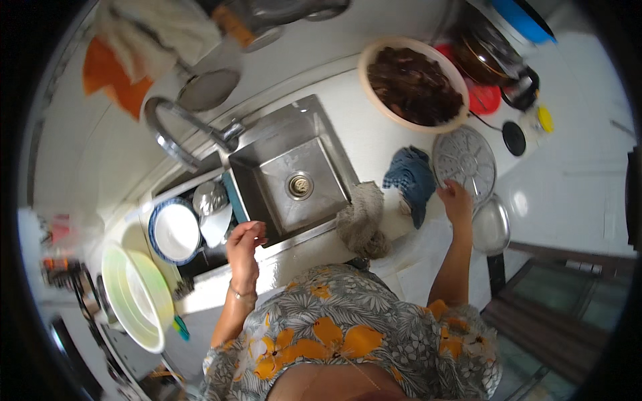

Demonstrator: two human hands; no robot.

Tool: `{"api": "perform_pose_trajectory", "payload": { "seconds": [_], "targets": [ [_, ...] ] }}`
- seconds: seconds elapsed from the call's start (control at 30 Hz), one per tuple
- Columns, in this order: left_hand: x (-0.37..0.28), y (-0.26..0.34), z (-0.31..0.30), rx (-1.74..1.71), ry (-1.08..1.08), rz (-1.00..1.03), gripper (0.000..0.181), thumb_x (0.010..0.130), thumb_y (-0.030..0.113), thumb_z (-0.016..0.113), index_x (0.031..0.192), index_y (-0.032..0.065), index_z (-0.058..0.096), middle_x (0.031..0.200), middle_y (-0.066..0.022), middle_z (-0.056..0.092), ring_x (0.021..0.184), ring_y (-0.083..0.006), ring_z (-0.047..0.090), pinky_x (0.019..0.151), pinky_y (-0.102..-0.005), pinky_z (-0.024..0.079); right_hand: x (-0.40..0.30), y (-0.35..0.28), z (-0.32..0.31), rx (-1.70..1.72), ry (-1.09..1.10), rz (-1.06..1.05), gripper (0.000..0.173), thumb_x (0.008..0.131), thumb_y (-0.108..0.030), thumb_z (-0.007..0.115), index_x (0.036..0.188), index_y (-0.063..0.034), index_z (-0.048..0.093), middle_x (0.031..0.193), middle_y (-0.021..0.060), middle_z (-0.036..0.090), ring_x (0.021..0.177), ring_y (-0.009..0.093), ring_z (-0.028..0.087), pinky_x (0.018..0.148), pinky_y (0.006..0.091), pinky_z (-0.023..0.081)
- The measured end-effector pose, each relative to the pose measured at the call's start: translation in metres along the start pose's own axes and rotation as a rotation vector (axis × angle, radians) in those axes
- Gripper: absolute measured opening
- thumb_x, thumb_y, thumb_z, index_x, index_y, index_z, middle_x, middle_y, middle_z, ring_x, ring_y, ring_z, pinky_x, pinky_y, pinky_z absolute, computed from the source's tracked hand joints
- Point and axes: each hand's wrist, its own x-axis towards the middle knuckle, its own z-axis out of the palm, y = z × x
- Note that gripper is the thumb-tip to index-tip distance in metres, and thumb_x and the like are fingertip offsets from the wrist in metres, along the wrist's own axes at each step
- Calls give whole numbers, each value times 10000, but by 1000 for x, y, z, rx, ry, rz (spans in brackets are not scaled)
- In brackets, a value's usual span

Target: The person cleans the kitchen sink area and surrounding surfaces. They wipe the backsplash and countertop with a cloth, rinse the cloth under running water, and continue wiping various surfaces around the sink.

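Observation:
My left hand (244,245) hovers by the near left corner of a stainless steel sink (321,170), its fingers loosely bent with nothing visible in them. On the right, my right hand (456,200) is at the near rim of a round perforated metal steamer plate (464,163); whether the fingers grip it is unclear. A metal pan (491,225) with a dark handle shows just below that plate. Left of my right hand lies a crumpled blue checked cloth (412,175). A beige rag (363,215) drapes over the sink's near right corner.
A chrome faucet (173,120) arches at the sink's back left. Bowls, including a blue-rimmed one (175,231), fill the left compartment. A pale green basin (133,295) stands farther left. At the back right sits a basin (365,75) of dark brown food, near a yellow-lidded jar (544,119).

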Motion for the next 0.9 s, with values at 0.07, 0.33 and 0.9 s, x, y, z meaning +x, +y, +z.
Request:
{"api": "perform_pose_trajectory", "payload": {
  "seconds": [0.07, 0.33, 0.9],
  "targets": [
    [2, -32, -10, 58, -42, -36, 98, 824, 97, 573, 869, 29, 629, 800, -26, 622, 714, -98, 556, 640, -237, 447, -7, 7, 23, 42, 45, -108, 580, 690, -284, 701, 1219, -152, 502, 1174, 228, 506, 1065, 365, 497, 901, 410, 395],
    [-17, -35, -10, -61, -140, -109, 82, 835, 115, 572, 816, 38, 594, 716, -11, 578, 622, -85, 511, 579, -221, 417, 44, -13, 72, -27, 303, -132, 621, 581, -83, 727, 1174, -117, 544, 1230, 218, 451, 1119, 372, 436, 917, 425, 387],
    [-27, 113, -88, -709, -10, 437, 427, 829, 220, 636, 1136, -35, 483, 933, -81, 586, 695, -128, 587, 647, -259, 499, -149, -342, 142, 1223, -874, -654, 407, 876, -123, 469, 1249, 39, 440, 1301, 136, 433, 1183, 223, 429, 996, 344, 345]
  ]
}}
